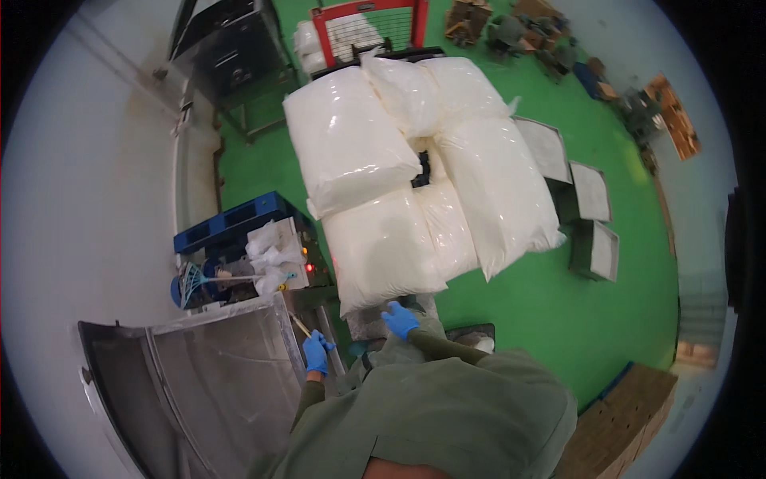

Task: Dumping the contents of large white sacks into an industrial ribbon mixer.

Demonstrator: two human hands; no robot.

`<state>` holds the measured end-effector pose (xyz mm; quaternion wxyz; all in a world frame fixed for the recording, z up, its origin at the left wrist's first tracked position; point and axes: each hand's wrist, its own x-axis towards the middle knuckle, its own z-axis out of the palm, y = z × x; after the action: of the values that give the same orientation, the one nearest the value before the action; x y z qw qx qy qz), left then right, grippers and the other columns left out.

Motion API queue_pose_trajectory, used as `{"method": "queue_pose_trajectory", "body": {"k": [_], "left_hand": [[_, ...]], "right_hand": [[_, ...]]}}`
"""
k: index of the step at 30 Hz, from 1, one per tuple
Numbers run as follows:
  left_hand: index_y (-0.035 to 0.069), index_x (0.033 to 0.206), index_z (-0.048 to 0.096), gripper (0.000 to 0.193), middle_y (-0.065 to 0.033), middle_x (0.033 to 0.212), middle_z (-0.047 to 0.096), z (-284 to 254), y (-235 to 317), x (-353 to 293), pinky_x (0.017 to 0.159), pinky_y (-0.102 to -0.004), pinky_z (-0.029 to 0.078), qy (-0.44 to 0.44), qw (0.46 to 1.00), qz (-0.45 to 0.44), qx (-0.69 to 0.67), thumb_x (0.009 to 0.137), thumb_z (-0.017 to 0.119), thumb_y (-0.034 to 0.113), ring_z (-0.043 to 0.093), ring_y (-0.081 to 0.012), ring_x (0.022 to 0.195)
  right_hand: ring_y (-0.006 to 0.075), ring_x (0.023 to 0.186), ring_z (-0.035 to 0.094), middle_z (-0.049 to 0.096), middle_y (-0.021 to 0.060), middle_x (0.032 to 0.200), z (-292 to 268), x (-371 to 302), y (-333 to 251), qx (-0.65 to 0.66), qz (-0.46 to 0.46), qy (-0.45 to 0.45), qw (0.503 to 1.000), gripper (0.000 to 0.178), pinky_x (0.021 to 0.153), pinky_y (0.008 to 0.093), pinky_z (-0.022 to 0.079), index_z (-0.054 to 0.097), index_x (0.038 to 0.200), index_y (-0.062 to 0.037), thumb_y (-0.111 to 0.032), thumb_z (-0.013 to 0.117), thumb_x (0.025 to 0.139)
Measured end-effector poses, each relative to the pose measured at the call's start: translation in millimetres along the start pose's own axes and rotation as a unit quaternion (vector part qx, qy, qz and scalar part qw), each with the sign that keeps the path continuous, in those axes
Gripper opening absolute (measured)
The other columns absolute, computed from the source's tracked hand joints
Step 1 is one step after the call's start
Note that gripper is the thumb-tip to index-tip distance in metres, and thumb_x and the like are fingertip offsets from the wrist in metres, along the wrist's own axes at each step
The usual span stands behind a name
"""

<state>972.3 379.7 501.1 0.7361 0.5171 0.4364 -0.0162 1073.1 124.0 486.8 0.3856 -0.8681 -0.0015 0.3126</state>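
My left hand [316, 352], in a blue glove, closes around a thin stick-like tool [301, 326] with a pale yellowish shaft. It is by the rim of a metal tub [231, 375]; the tool's exact kind is too small to make out. My right hand [400, 320], also blue-gloved, is in front of me just below the near edge of a stuffed white plastic bag [383, 247]. Its fingers are slightly apart and nothing shows in them. Several more large white bags [351, 132] lie piled beyond and to the right.
A red-framed lift [371, 28] stands behind the bags. On the left are a blue pallet [235, 222] and a control box with lit buttons [311, 259]. Grey bins [594, 251] line the right side. Cardboard boxes [622, 415] are stacked at the lower right.
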Motion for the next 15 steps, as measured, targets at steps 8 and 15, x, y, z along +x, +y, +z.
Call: {"method": "queue_pose_trajectory", "body": {"k": [8,15], "left_hand": [[0.006,0.065,0.047,0.025,-0.0031,0.057,0.042,2,-51,-79,0.045,-0.0346,0.045,0.155,0.963,-0.055,0.215,0.081,0.050,0.024,0.045,-0.0156,0.050],[0.000,0.070,0.056,0.034,-0.0166,0.059,0.053,-55,-249,-152,0.049,-0.0431,0.038,0.244,0.743,-0.032,0.622,0.077,0.050,0.032,0.052,-0.0276,0.055]], "right_hand": [[0.0333,0.093,0.055,0.059,0.0193,0.096,-28,117,-11,-0.148,-0.170,0.006,0.974,0.047,0.081,0.0421,0.043,0.053,0.107,-0.0015,-0.038,0.056,0.077],[0.0360,0.111,0.045,0.049,0.0222,0.118,3,249,-173,-0.371,-0.310,-0.124,0.867,0.051,0.094,0.0451,0.035,0.052,0.114,-0.0020,-0.034,0.054,0.074]]}}
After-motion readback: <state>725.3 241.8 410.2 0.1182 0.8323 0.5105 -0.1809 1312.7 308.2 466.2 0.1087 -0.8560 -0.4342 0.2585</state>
